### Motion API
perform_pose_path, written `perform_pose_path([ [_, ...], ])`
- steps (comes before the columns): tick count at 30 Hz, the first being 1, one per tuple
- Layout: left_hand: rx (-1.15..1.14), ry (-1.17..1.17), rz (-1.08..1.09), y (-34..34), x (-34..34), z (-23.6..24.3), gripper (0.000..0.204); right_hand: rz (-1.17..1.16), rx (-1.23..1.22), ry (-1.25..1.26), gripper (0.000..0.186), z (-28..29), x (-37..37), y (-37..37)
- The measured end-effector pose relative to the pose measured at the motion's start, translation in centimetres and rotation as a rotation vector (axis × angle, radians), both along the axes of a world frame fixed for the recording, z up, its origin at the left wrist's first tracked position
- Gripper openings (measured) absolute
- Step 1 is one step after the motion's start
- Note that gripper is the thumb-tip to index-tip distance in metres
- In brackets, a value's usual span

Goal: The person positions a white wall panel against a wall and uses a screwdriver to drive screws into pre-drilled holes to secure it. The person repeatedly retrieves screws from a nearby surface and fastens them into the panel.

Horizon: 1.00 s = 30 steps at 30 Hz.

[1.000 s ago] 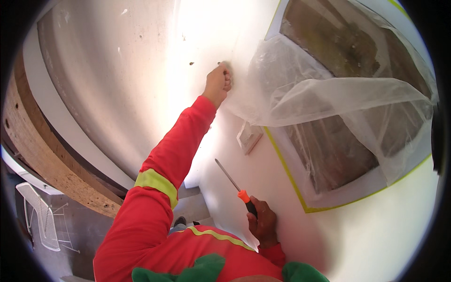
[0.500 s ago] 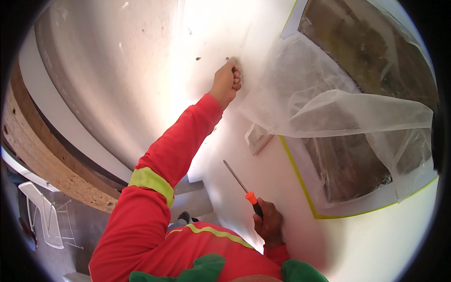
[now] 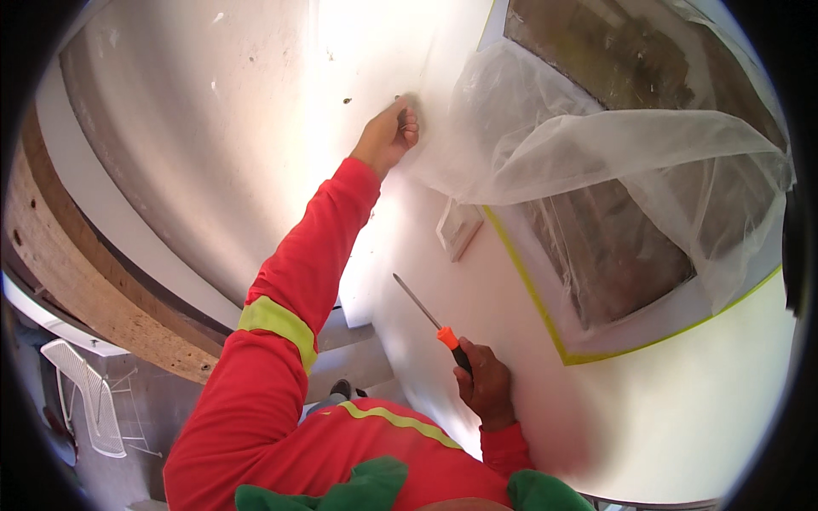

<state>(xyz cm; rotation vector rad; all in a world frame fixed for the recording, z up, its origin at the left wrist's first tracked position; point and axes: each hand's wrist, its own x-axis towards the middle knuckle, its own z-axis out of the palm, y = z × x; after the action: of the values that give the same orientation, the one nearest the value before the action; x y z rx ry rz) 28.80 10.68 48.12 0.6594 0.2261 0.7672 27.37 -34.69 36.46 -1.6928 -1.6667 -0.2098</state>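
My left hand is stretched up to the white wall, its fingers curled closed with the thumb and forefinger against the surface. What those fingers hold, if anything, is too small to make out. Just left of it a small dark hole or plug shows in the wall. Lower down, my right hand grips a screwdriver by its orange and black handle. The metal shaft points up and to the left, with its tip apart from my left hand.
Translucent plastic sheeting hangs loosely over dark panels framed by yellow-green tape. A white rectangular fitting projects from the wall below my left hand. At left are a curved wooden board and, lower, a white wire chair.
The view has shifted slightly, so the wall and sheeting appear farther left and partly higher. My left hand stays closed at the wall, and my right hand keeps its grip on the screwdriver.
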Motion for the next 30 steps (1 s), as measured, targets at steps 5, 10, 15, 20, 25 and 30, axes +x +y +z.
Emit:
perform_pose_path([
  [5,0.029,-0.234,-0.077,-2.1,0.3,-1.0,0.032,-0.001,0.026,0.005,0.044,0.0,-0.1,0.0],
  [10,0.299,0.256,0.148,-0.7,-0.9,0.1,0.028,0.001,0.020,0.010,0.044,0.1,-0.1,-0.1],
  [15,0.091,0.114,0.055,0.9,-0.6,-0.5,0.026,0.019,0.015,0.044,0.044,0.3,-0.1,0.1],
  [20,-0.069,-0.173,-0.008,-0.9,0.2,-1.9,0.029,0.022,0.019,0.040,0.043,0.5,-0.1,0.0],
  [25,0.231,0.204,0.133,-0.1,-0.5,0.3,0.034,0.007,0.007,0.048,0.044,0.2,-0.1,-0.2],
  [30,0.128,0.167,-0.006,0.7,-0.4,0.5,0.027,0.007,0.018,0.044,0.044,0.4,0.0,0.0],
])
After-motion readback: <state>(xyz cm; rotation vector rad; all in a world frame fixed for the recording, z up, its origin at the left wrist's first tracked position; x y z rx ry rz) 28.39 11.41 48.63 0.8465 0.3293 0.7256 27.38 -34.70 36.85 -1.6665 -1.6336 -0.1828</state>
